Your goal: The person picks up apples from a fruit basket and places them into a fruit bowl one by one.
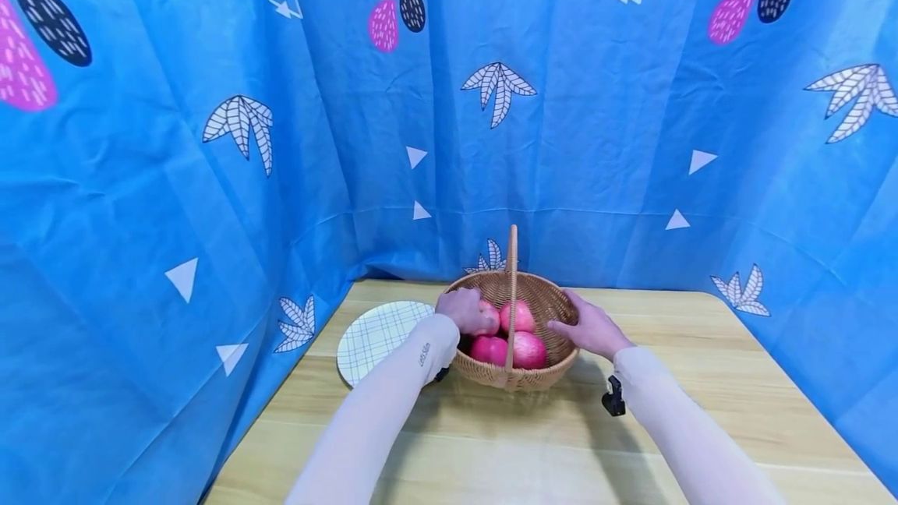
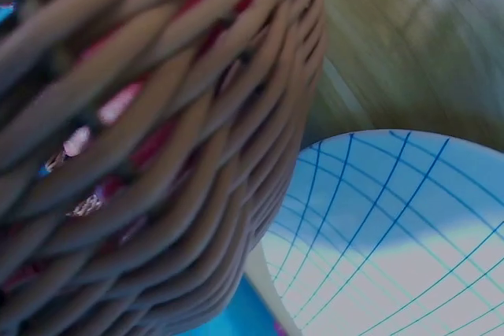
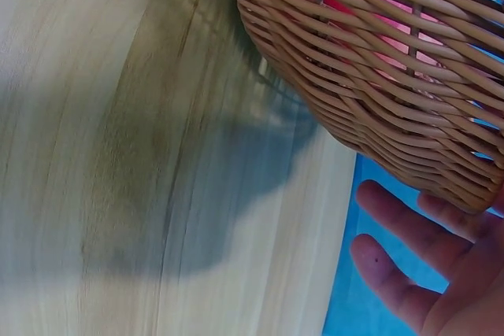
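Note:
A wicker basket (image 1: 543, 376) with an upright arched handle stands on the table, holding several red-pink apples (image 1: 529, 351). My left hand (image 1: 459, 309) reaches over the basket's left rim, its fingers curled on the apple (image 1: 489, 319) at the back left. In the left wrist view the woven wall (image 2: 197, 171) hides that hand. At the right rim, my right hand (image 1: 592, 327) holds the basket with the thumb inside and the fingers outside. The right wrist view shows some of its fingers (image 3: 409, 230) spread below the basket wall (image 3: 370, 76).
Left of the basket lies a round white plate (image 1: 382, 333) with a blue grid pattern, partly behind the left forearm. The light wooden table (image 1: 505, 450) is bordered by a blue patterned curtain (image 1: 561, 139) at the back and sides.

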The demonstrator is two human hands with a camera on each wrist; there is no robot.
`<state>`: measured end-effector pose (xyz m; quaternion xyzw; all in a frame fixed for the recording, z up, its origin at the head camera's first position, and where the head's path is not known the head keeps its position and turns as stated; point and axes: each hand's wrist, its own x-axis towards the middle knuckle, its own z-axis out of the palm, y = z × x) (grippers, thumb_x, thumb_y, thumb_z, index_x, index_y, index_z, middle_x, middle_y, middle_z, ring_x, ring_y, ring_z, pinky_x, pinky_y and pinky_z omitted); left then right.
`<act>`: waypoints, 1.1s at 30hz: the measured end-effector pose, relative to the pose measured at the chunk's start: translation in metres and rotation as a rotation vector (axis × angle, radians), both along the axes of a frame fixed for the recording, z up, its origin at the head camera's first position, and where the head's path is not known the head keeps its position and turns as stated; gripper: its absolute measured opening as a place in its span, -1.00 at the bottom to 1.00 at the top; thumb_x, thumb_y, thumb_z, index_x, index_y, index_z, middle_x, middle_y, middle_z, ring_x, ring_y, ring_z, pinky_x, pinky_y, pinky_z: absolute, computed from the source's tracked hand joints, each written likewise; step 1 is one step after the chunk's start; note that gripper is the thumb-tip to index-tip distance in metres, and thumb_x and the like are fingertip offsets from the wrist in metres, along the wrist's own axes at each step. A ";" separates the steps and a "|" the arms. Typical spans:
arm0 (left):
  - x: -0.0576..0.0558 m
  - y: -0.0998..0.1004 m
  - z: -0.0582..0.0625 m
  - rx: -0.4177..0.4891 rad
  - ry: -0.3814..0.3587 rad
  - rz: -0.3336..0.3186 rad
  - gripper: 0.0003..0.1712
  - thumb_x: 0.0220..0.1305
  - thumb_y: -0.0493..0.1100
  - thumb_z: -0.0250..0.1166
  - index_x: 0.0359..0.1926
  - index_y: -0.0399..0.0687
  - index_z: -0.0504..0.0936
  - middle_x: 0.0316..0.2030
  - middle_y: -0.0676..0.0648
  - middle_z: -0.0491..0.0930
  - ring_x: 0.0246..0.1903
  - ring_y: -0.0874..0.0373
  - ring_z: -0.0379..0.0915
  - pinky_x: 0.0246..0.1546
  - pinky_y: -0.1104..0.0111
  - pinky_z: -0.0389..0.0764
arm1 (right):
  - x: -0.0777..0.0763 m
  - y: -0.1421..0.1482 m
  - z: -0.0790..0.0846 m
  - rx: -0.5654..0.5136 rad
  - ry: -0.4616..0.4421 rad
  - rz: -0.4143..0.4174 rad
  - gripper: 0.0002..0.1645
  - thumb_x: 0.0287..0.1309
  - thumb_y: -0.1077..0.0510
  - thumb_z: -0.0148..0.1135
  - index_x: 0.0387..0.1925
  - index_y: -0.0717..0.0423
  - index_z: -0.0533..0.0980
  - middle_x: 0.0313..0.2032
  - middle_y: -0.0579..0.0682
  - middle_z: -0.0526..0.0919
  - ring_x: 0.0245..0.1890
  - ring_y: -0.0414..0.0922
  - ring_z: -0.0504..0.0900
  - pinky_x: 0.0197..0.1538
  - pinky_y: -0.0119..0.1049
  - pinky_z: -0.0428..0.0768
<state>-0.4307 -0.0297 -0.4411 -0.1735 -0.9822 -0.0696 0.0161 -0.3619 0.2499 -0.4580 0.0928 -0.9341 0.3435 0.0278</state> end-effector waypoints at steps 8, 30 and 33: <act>0.006 0.002 0.004 0.021 0.059 -0.028 -0.41 -0.03 0.32 0.40 -0.13 0.06 0.55 -0.23 -0.02 0.66 -0.28 0.09 0.56 -0.29 0.21 0.59 | 0.006 0.000 0.002 -0.011 -0.001 -0.010 0.12 0.23 -0.34 0.26 0.58 0.06 0.01 0.35 0.35 0.41 0.31 0.32 0.44 0.33 0.28 0.34; 0.015 -0.002 0.014 0.058 0.100 -0.068 -0.25 0.00 0.36 0.34 0.11 0.03 0.55 -0.21 -0.03 0.68 -0.28 0.06 0.58 -0.37 0.23 0.58 | 0.003 0.000 0.004 0.025 0.019 0.001 0.10 0.23 -0.34 0.26 0.57 0.07 0.03 0.32 0.35 0.44 0.29 0.32 0.46 0.32 0.28 0.37; 0.015 -0.004 0.016 0.059 0.094 -0.069 -0.27 0.00 0.36 0.33 0.10 0.04 0.55 -0.24 0.00 0.65 -0.30 0.10 0.55 -0.40 0.26 0.55 | 0.003 0.000 0.003 0.026 0.018 0.000 0.11 0.23 -0.34 0.26 0.57 0.06 0.03 0.32 0.34 0.45 0.28 0.31 0.47 0.31 0.27 0.37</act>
